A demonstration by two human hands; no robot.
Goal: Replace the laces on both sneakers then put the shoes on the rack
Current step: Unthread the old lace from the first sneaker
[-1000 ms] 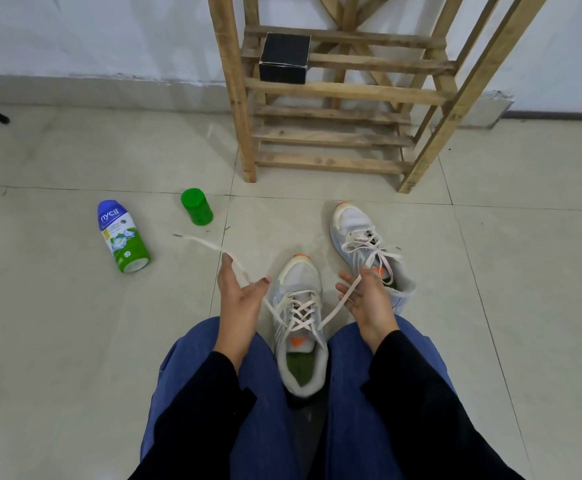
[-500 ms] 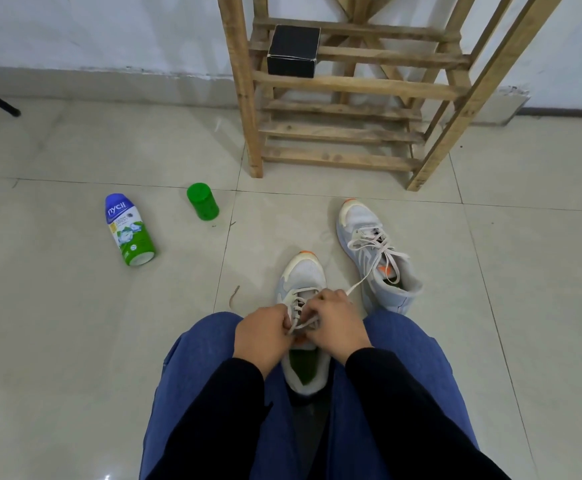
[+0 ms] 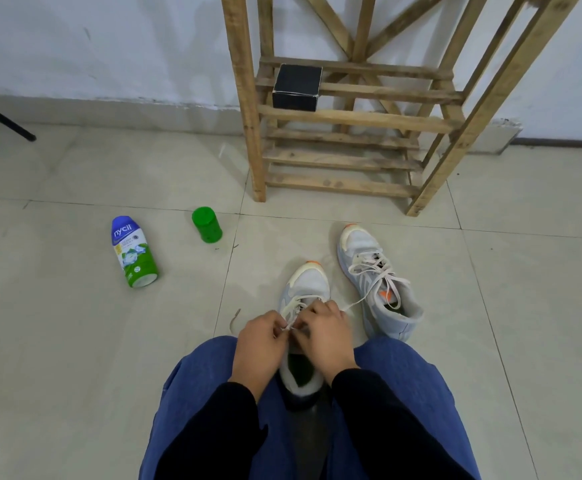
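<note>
A pale grey sneaker (image 3: 307,280) with an orange toe tip stands on the floor between my knees, toe pointing away. My left hand (image 3: 260,344) and my right hand (image 3: 327,336) meet over its tongue, and both pinch its cream lace (image 3: 291,325) at the top eyelets. One lace end (image 3: 353,304) trails right toward the second sneaker (image 3: 374,282), which stands laced just to the right. The wooden shoe rack (image 3: 348,121) rises against the wall ahead.
A black box (image 3: 296,86) sits on a rack shelf. To the left on the tiled floor lie a green-and-blue bottle (image 3: 133,252) and a green cap (image 3: 207,225). A dark lace piece (image 3: 234,318) lies by my left knee. A black stand leg (image 3: 4,121) crosses the far left.
A second ago my hands were spread apart, pulling the lace ends outward. They have come together over the tongue and now pinch the lace close to the eyelets.
</note>
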